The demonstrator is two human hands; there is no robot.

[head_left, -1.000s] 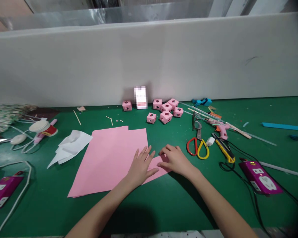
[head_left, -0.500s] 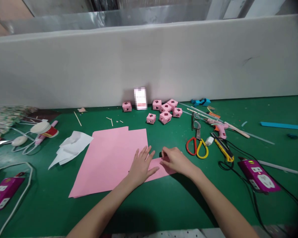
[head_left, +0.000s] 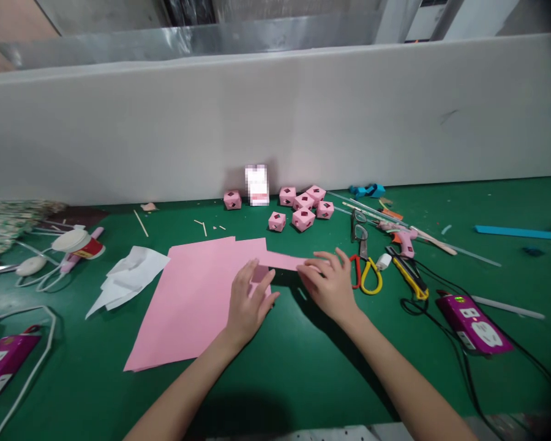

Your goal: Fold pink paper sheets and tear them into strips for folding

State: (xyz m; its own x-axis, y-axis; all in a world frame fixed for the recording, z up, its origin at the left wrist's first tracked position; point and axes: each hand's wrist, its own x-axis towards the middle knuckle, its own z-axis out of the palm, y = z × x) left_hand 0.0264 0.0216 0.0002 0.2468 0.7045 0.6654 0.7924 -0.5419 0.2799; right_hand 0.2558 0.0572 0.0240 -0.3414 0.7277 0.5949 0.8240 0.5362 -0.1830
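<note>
A small pink paper piece point(head_left: 282, 261) is lifted off the green table point(head_left: 303, 367), held between both hands. My left hand point(head_left: 248, 303) pinches its left end, fingers curled on the paper. My right hand point(head_left: 330, 285) grips its right end with fingertips. Beneath my left hand lies a stack of large pink paper sheets point(head_left: 193, 300). Several small pink paper cubes point(head_left: 303, 211) sit near the white wall behind.
Red-and-yellow scissors point(head_left: 365, 266), a yellow utility knife point(head_left: 408, 275), a pink glue gun point(head_left: 401, 236) and a purple power strip point(head_left: 475, 324) lie to the right. White crumpled paper point(head_left: 128, 278), a glue bottle point(head_left: 80, 245) and another power strip point(head_left: 2, 364) lie left.
The small pink piece lay flat under both hands; now both hands have raised it off the table and shifted it a little further away.
</note>
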